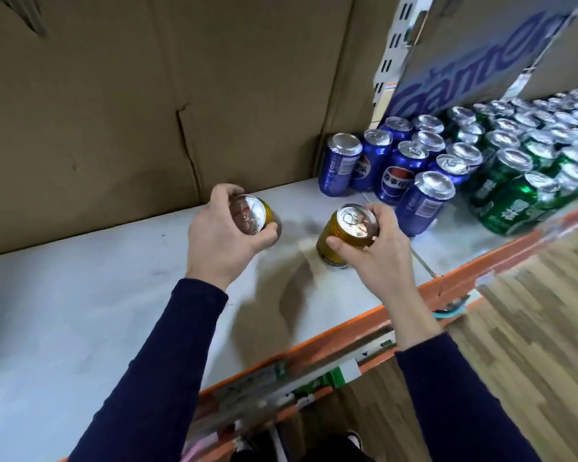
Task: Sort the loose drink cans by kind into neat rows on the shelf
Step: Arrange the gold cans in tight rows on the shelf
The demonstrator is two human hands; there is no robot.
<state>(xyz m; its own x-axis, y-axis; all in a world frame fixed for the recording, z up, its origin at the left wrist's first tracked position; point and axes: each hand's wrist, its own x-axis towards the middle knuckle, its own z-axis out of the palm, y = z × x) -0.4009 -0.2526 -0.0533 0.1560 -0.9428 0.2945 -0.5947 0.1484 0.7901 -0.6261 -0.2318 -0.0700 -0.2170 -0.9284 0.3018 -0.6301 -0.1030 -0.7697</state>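
Note:
My left hand (219, 233) grips a gold can (252, 213) by its top, near the back of the white shelf (80, 311). My right hand (376, 245) grips a second gold can (346, 233) by its rim, its base on or just above the shelf. To the right stand several blue Pepsi cans (397, 168) in rows. Beyond them are several green cans (511, 181), packed in rows toward the far right.
A cardboard wall (147, 95) backs the shelf. A cardboard box with blue lettering (481, 58) hangs over the cans at the upper right. An orange rail (364, 331) with price labels edges the shelf front. Wood-pattern floor (531, 311) lies below.

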